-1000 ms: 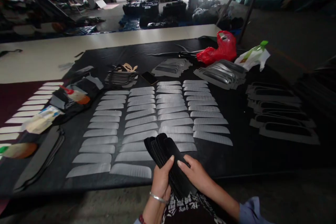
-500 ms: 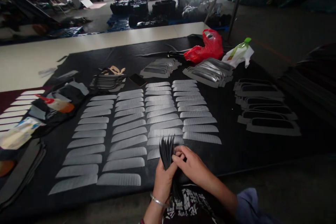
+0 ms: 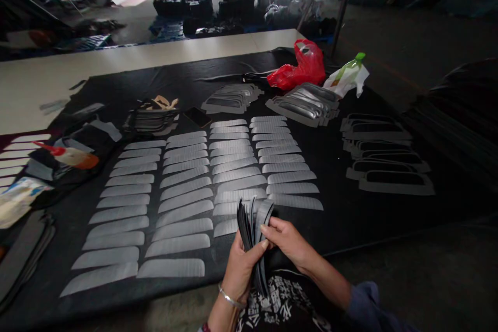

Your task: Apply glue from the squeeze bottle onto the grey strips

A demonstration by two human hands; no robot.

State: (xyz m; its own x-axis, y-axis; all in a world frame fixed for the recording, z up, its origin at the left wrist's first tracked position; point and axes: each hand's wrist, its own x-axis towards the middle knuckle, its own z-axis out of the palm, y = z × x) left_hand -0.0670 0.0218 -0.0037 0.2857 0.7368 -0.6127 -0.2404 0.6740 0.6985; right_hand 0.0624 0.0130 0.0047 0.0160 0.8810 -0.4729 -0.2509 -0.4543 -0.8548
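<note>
My left hand is wrapped round a bundle of thin dark strips, held upright at the table's near edge. My right hand pinches one grey strip at the bundle's right side; its top bends over, away from the others. Beyond my hands, grey strips with one rounded end lie in several columns on the black-covered table. The nearest ones lie just behind the bundle, which partly hides them.
Flat grey-and-black frame-shaped pieces lie at the right, with more piles at the back. A red plastic bag, a white-and-green bag and a phone lie farther back. At the left is a glue bottle with a red tip.
My right hand has pulled one strip's upper part to the right, so it curves away from the bundle. The view has shifted slightly to the right.
</note>
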